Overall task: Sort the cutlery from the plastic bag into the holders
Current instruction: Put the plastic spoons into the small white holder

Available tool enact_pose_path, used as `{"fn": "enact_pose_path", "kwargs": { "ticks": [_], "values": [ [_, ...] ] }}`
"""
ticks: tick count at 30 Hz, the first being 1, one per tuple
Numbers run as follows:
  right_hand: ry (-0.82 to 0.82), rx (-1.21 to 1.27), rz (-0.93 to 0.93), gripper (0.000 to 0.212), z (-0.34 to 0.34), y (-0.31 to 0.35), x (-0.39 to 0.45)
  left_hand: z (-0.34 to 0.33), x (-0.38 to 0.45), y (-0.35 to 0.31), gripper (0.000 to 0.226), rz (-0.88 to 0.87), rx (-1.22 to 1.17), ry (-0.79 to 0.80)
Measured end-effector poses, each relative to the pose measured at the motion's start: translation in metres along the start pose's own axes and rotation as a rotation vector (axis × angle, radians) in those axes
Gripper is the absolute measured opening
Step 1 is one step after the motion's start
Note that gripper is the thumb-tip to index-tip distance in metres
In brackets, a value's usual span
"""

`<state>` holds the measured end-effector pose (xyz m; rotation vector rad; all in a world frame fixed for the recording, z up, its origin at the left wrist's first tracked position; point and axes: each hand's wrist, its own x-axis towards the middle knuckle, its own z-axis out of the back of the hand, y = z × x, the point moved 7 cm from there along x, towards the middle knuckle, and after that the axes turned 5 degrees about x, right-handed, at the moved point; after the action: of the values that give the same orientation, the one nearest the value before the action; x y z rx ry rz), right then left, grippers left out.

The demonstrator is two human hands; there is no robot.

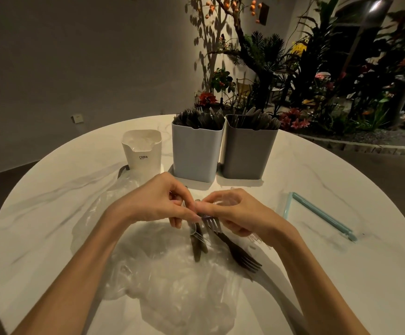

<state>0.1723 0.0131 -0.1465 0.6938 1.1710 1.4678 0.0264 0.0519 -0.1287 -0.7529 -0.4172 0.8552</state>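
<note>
A crumpled clear plastic bag (172, 281) lies on the round white table in front of me. Both hands meet just above it. My left hand (155, 201) pinches a clear piece of cutlery (196, 234) that hangs down. My right hand (237, 211) grips a clear fork (212, 224) together with other clear pieces. A dark fork (240, 255) and a dark knife (197, 247) lie on the bag below my hands. Three holders stand behind: a small white one (143, 155) with clear pieces, a white one (196, 151) full of dark forks, a grey one (247, 153) with dark cutlery.
A pale blue strip (322, 215) lies on the table (317, 274) to the right. Plants and flowers (317, 81) fill the background beyond the table's far right edge. A dark strap (122, 170) pokes out beside the small white holder.
</note>
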Motion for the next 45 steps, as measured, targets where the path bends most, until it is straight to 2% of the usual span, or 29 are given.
{"fn": "enact_pose_path", "kwargs": {
  "ticks": [3,6,9,12,14,17,25,29,32,35,38,41,43,45],
  "values": [
    [-0.034,-0.154,-0.049,0.038,0.0,-0.004,0.003,0.004,-0.001,0.005,0.013,0.022,0.092,-0.015],
    [-0.1,-0.136,-0.06,0.049,0.005,-0.006,0.003,0.014,-0.003,0.013,0.013,0.059,0.146,-0.062],
    [-0.182,-0.128,-0.062,0.048,0.015,-0.01,0.003,0.033,-0.007,0.022,0.013,0.107,0.098,-0.153],
    [-0.165,0.019,0.04,0.046,0.014,-0.004,0.004,0.04,-0.01,0.019,0.013,0.089,-0.033,-0.224],
    [-0.15,0.15,0.165,0.045,0.009,0.006,0.004,0.032,-0.008,0.01,0.015,0.054,-0.138,-0.212],
    [-0.253,0.278,0.312,0.033,0.006,0.019,0.0,0.016,-0.003,0.001,0.019,0.016,-0.235,-0.172],
    [-0.556,0.515,0.327,0.037,0.03,0.01,-0.002,0.005,0.001,0.008,0.022,0.075,-0.576,-0.126],
    [-0.554,0.498,0.327,0.033,0.027,0.01,-0.001,-0.009,0.006,0.005,0.022,0.173,-0.907,-0.175],
    [-0.477,0.453,0.42,0.033,0.013,0.021,-0.001,-0.034,0.01,0.0,0.03,0.297,-1.294,-0.139],
    [-0.446,0.433,0.522,0.039,0.007,0.029,-0.005,-0.048,0.014,-0.004,0.039,0.34,-1.516,-0.126],
    [-0.39,0.478,0.568,0.036,0.003,0.031,-0.007,-0.053,0.014,-0.001,0.027,0.396,-1.566,-0.203],
    [-0.435,0.384,0.595,0.03,0.001,0.032,-0.009,-0.056,0.012,0.003,0.018,0.414,-1.444,-0.256],
    [-0.494,0.321,0.601,0.024,0.003,0.03,-0.008,-0.058,0.012,-0.001,0.013,0.403,-1.474,-0.215],
    [-0.573,0.256,0.581,0.019,0.009,0.028,-0.007,-0.059,0.011,-0.009,0.02,0.387,-1.529,-0.159]
  ]
}}
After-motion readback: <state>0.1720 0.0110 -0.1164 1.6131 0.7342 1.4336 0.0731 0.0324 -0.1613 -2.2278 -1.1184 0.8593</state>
